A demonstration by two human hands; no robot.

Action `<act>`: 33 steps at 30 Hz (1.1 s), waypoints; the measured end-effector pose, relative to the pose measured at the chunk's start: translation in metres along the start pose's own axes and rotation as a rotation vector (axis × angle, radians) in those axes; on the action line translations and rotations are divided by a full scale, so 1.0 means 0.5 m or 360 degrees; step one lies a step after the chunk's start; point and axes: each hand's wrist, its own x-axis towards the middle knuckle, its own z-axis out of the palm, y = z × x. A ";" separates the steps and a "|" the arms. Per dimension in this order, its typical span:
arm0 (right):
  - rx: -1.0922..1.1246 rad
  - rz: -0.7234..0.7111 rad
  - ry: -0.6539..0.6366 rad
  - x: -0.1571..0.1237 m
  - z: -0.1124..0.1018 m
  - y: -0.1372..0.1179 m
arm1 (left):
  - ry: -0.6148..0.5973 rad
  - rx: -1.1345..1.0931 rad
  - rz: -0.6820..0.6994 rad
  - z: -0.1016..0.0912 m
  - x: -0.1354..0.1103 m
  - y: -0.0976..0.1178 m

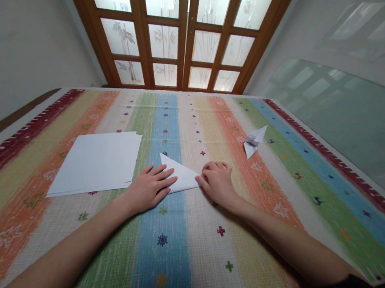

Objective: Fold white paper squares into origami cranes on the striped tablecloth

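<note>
A folded piece of white paper point(182, 176), roughly triangular, lies flat on the striped tablecloth between my hands. My left hand point(152, 185) rests on its left side, palm down with the fingers spread. At the paper's right corner, my right hand point(218, 181) has its fingers curled together, with thumb and forefinger pinching the tip. The undersides of both hands are hidden.
A stack of white paper sheets point(97, 164) lies to the left. Farther back on the right sits a folded paper figure point(254, 140). The striped tablecloth point(163, 260) covers the table, and wooden doors point(183, 63) with frosted panes stand behind it.
</note>
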 end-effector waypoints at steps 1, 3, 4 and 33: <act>-0.0030 0.0013 0.0003 0.000 -0.001 -0.003 | 0.0022 0.0020 0.0003 -0.001 -0.001 0.000; -0.0070 0.0026 0.0007 0.002 -0.001 -0.009 | 0.0070 0.0056 0.0022 -0.002 -0.002 0.000; -0.0080 0.0033 0.0008 0.002 -0.001 -0.010 | 0.0091 0.0077 0.0047 -0.002 -0.003 0.000; -0.0056 0.0046 -0.0001 -0.001 0.006 -0.008 | -0.0129 -0.0373 0.0252 -0.010 -0.051 -0.035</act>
